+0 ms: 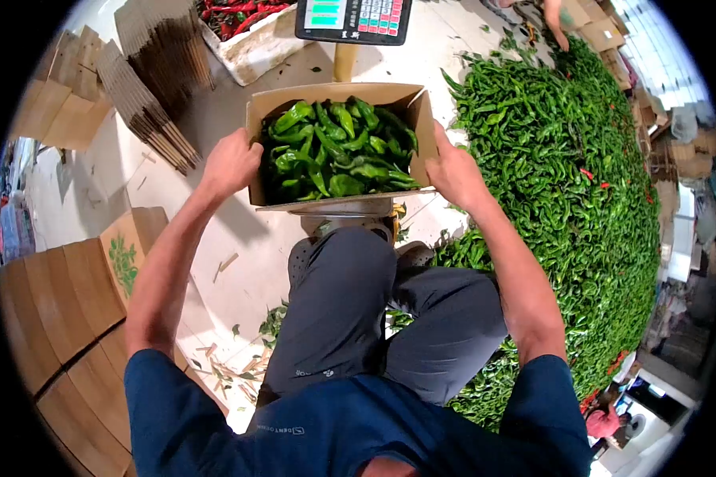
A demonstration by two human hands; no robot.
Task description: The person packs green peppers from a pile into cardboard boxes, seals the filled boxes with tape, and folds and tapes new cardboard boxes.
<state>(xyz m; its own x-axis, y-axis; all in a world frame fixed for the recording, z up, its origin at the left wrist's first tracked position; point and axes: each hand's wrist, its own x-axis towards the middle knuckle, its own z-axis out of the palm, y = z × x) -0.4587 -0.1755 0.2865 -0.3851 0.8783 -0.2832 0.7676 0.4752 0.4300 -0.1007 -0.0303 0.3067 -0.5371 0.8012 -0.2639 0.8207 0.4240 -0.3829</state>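
Note:
An open cardboard box (334, 203) filled with long green peppers (336, 147) is in front of my knees. My left hand (234, 161) is closed on the left wall of the box, its fingertips partly hidden by the cardboard. At the opposite wall, my right hand (456, 173) grips the right side. Just beyond the box rises a scale's post with a lit display and keypad (352, 21). Part of a metal platform (350, 213) shows under the near edge; whether the box rests fully on it I cannot tell.
A large heap of green peppers (557, 199) spreads along my right. Flattened cardboard (147, 87) and a white crate of red peppers (250, 48) stand at the upper left. Closed boxes (64, 294) line the left. Another person's hand (557, 33) reaches toward the heap's far end.

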